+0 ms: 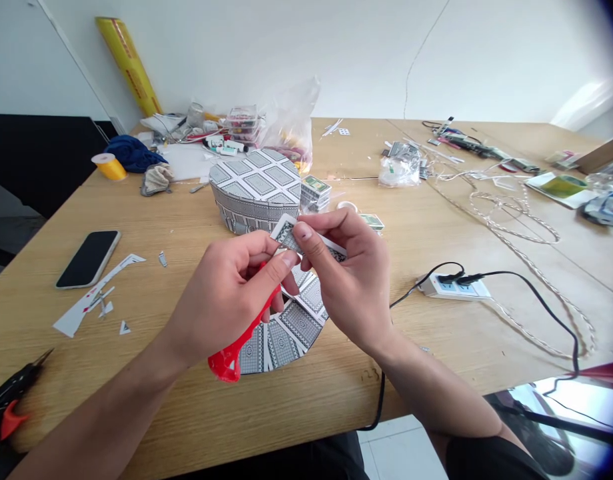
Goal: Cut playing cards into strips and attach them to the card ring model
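Note:
My left hand is closed around a red-handled tool, whose working end is hidden by the fingers; its thumb and fingertips meet the near edge of a playing card. My right hand pinches that patterned card between thumb and fingers. Below both hands lies a flat round piece covered in grey patterned cards, partly hidden by them. Just behind stands a card-covered heart-shaped box with a diamond pattern on top.
A phone and white paper scraps lie left on the wooden table. Card stacks sit behind my hands. At the right are a power strip and twisted cord. A black tool is at lower left.

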`<state>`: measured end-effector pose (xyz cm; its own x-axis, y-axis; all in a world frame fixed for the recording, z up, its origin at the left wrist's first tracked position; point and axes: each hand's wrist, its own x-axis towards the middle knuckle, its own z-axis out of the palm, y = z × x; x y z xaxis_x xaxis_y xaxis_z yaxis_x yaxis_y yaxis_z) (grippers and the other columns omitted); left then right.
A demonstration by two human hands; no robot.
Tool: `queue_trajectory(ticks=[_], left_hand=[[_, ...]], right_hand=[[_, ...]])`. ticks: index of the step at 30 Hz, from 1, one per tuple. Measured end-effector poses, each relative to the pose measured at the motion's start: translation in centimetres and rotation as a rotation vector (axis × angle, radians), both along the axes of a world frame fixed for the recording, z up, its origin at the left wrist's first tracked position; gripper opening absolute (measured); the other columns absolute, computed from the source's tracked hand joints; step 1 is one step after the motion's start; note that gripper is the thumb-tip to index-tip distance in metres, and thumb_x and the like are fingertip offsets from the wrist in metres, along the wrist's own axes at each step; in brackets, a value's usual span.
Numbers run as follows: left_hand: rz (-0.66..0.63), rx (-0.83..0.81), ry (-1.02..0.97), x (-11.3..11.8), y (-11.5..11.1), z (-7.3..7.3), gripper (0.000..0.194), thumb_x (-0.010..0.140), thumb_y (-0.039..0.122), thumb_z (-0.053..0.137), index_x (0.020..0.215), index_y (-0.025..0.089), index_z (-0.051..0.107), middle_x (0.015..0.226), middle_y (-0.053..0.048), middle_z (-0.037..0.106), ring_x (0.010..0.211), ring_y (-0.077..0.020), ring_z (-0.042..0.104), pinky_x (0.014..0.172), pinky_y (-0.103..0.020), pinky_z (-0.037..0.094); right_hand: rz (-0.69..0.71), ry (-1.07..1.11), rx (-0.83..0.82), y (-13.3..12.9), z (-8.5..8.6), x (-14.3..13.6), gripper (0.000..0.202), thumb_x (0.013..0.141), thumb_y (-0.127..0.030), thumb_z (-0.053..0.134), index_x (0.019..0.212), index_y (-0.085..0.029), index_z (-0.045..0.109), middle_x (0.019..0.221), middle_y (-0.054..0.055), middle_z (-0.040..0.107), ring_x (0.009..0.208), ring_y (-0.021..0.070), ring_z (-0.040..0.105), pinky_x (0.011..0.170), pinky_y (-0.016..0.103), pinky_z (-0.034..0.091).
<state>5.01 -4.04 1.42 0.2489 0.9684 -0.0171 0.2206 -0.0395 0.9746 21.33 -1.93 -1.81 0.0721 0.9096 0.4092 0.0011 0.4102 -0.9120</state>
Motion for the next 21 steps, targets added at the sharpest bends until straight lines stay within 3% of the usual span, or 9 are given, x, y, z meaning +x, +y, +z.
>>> queue_trajectory(ticks=[4,10,16,21], left_hand=[[-0.012,0.017,0.005,0.01,0.05,0.19,0.024,0.103,0.033,0.068,0.083,0.019,0.070,0.066,0.001,0.073,0.051,-0.0109,0.067,0.047,-0.018,0.053],[-0.019,0.007,-0.013,-0.02,0.07,-0.23,0.027,0.103,0.035,0.067,0.082,0.018,0.070,0.063,0.001,0.072,0.051,-0.0113,0.066,0.048,-0.019,0.054],[0.007,-0.013,-0.026,-0.23,0.21,0.05,0.024,0.102,0.031,0.068,0.082,0.019,0.071,0.060,0.003,0.070,0.049,-0.0113,0.065,0.046,-0.018,0.054],[0.001,-0.055,-0.002,-0.64,0.39,0.39,0.028,0.103,0.037,0.067,0.082,0.018,0.073,0.058,0.001,0.070,0.047,-0.0115,0.064,0.045,-0.018,0.052]], right_hand=[[-0.007,0.049,-0.006,0.09,0.34,-0.07,0.011,0.096,-0.027,0.082,0.093,-0.021,0.073,0.091,0.001,0.076,0.079,0.0141,0.071,0.059,0.026,0.057],[-0.007,-0.022,0.029,-0.08,-0.02,-0.10,0.009,0.099,-0.028,0.079,0.099,-0.021,0.073,0.094,0.001,0.076,0.089,0.0151,0.073,0.083,0.034,0.061],[0.090,-0.001,0.008,-0.10,-0.02,0.08,0.008,0.106,-0.026,0.066,0.111,-0.023,0.073,0.099,0.002,0.075,0.091,0.0148,0.071,0.083,0.032,0.062],[0.149,0.005,-0.041,0.24,0.41,0.66,0.011,0.100,-0.029,0.077,0.109,-0.022,0.078,0.102,0.004,0.080,0.091,0.0174,0.076,0.086,0.035,0.065]])
